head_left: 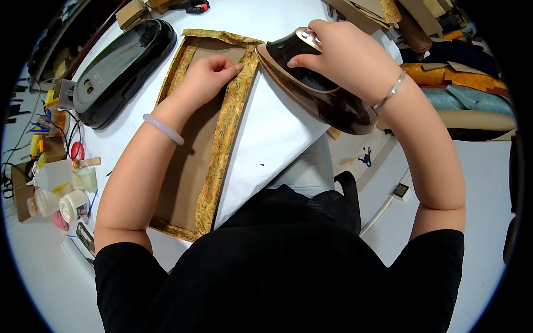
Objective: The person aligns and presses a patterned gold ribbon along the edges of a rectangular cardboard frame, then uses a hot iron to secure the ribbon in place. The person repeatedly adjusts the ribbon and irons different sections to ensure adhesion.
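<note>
A long shallow box [191, 150] lies slanted in front of me, with a bare brown inside and gold patterned brocade [219, 152] over its edges. My left hand [208, 80] reaches over it, fingers curled, thumb and forefinger pinched at the brocade along the right edge near the far end. My right hand [338, 50] is wrapped round the handle of a dark, copper-trimmed iron [333, 102]. The iron is tilted, its pointed tip against or just beside the box's far right corner. What lies under the left fingertips is partly hidden.
A black iron stand [122, 72] rests left of the box on the white table [272, 144]. Pots [73, 205], brushes and cables crowd the left side. A clamp [194, 5] lies at the far edge. Fabric rolls [472, 100] are stacked at the right.
</note>
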Available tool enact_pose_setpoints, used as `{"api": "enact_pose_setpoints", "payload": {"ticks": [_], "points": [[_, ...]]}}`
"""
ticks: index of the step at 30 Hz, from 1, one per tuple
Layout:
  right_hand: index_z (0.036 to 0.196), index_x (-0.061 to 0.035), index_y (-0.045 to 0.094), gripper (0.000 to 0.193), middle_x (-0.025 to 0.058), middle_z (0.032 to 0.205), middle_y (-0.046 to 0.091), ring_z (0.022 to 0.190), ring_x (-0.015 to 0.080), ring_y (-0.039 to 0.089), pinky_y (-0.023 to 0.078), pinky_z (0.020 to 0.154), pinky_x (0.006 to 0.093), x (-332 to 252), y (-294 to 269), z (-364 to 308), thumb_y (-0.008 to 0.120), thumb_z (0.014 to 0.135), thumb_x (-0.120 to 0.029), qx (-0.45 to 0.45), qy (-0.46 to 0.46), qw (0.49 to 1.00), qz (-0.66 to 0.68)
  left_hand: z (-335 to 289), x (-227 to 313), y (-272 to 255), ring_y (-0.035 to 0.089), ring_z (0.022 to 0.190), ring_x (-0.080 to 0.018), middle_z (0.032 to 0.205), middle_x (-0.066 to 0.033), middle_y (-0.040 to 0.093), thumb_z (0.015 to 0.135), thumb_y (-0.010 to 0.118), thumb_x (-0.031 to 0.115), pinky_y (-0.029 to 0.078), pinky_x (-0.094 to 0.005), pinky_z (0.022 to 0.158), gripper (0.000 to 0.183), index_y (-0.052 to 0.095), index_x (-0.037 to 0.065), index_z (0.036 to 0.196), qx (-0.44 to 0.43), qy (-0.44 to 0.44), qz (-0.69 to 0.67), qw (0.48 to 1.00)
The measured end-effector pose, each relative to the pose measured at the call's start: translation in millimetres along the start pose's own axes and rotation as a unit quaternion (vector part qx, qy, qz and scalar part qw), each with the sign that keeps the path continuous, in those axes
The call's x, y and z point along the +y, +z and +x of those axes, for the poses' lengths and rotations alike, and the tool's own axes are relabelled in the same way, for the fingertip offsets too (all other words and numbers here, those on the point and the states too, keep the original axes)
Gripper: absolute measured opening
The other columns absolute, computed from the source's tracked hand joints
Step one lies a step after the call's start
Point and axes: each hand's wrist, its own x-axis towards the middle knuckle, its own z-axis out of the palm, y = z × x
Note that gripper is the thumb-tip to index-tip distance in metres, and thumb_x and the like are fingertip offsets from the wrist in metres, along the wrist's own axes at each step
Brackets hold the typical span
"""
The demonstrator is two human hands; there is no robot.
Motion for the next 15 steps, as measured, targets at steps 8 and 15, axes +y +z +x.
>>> {"api": "enact_pose_setpoints", "payload": {"ticks": [8, 15], "points": [[0.098, 0.0069, 0.078, 0.043, 0.0281, 0.09, 0.076, 0.081, 0.0445, 0.075, 0.061, 0.081, 0.0481, -29, -25, 14, 0.078, 0.096, -0.036, -0.081, 0.001, 0.995, 0.053, 1, -8, 3, 0.053, 0.074, -0.004, 0.081, 0.0068, 0.063, 0.107, 0.074, 0.037, 0.045, -0.0238, 0.069, 0.034, 0.076, 0.005, 0.097, 0.001, -0.003, -0.037, 0.999], [0.104, 0.0039, 0.077, 0.056, 0.0236, 0.087, 0.077, 0.08, 0.037, 0.079, 0.064, 0.075, 0.0427, -17, 10, 13, 0.084, 0.091, -0.051, 0.005, 0.034, 0.999, -0.004, -14, 8, -12, 0.038, 0.057, -0.0031, 0.073, 0.0088, 0.05, 0.107, 0.073, 0.042, 0.028, -0.0225, 0.051, 0.042, 0.08, 0.002, 0.116, 0.046, -0.082, -0.191, 0.977]]}}
